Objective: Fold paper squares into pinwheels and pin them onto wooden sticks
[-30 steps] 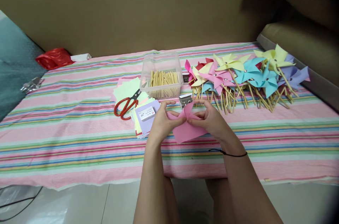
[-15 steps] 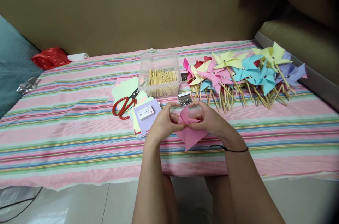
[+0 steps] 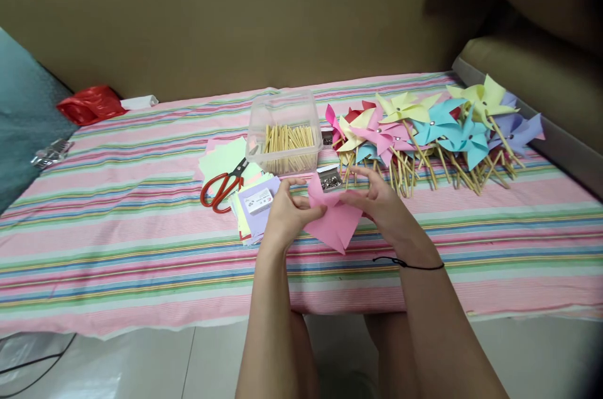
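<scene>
Between my hands is a sheet of pink paper (image 3: 335, 223) with some corners curled and one point toward me. My left hand (image 3: 293, 209) pinches its left edge between thumb and fingers. On the opposite edge, my right hand (image 3: 374, 201) grips the paper with thumb and fingers, and a thin black cord circles that wrist. Just beyond the paper sits a small open box of metal pins (image 3: 330, 181). Left of my left hand, a small white box (image 3: 259, 201) rests on a stack of coloured paper squares (image 3: 257, 223), beside scissors with red handles (image 3: 221, 191).
A clear plastic tub (image 3: 306, 157) holds many short wooden sticks (image 3: 287, 138). Finished paper pinwheels (image 3: 433, 122) on sticks are heaped at the right. A red plastic bag (image 3: 92, 105) lies at the far left on the striped cloth (image 3: 141, 210), near a shiny clear packet (image 3: 51, 153).
The pink paper's folds have loosened and it lies flatter. My hands have moved apart slightly, from its middle toward its edges.
</scene>
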`<state>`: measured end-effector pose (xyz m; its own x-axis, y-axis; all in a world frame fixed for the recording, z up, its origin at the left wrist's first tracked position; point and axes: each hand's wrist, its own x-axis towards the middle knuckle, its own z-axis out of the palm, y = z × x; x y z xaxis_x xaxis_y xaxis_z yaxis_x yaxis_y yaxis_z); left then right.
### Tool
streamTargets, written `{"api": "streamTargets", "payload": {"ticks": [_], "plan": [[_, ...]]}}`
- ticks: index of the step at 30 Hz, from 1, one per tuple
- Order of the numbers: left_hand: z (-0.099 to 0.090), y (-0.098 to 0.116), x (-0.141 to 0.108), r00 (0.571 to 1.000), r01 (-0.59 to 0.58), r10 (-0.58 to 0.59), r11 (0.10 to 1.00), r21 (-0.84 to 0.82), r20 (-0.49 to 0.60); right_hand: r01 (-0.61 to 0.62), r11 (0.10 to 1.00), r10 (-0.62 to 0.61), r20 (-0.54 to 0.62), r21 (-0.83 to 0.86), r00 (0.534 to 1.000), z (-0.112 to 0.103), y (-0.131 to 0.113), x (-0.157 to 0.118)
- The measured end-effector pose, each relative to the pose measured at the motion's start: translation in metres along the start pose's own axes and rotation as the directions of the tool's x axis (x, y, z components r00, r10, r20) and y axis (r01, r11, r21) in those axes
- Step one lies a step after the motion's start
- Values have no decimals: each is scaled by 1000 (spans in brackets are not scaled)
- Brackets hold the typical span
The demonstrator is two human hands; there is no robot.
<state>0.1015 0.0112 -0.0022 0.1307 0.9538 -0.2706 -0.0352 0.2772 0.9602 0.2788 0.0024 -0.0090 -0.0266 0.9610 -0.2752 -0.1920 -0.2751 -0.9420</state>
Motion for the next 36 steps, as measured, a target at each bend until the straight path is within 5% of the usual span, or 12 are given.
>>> {"api": "streamTargets", "payload": {"ticks": [6,22,28,36], "plan": [[7,-2,6,980,-49,19,988,-146,-200,19,990,-6,-91,141,996,15,4,2],[7,-3,4,986,-100,87,991,-89,-141,156,988,-150,-176,20,973,25,16,3],[7,-3,4,971,-84,45,984,-159,-234,150,985,-133,-175,84,976,25,13,2],[6,0,4,945,-105,41,978,-182,-324,434,898,-437,-240,-70,867,21,14,3]]}}
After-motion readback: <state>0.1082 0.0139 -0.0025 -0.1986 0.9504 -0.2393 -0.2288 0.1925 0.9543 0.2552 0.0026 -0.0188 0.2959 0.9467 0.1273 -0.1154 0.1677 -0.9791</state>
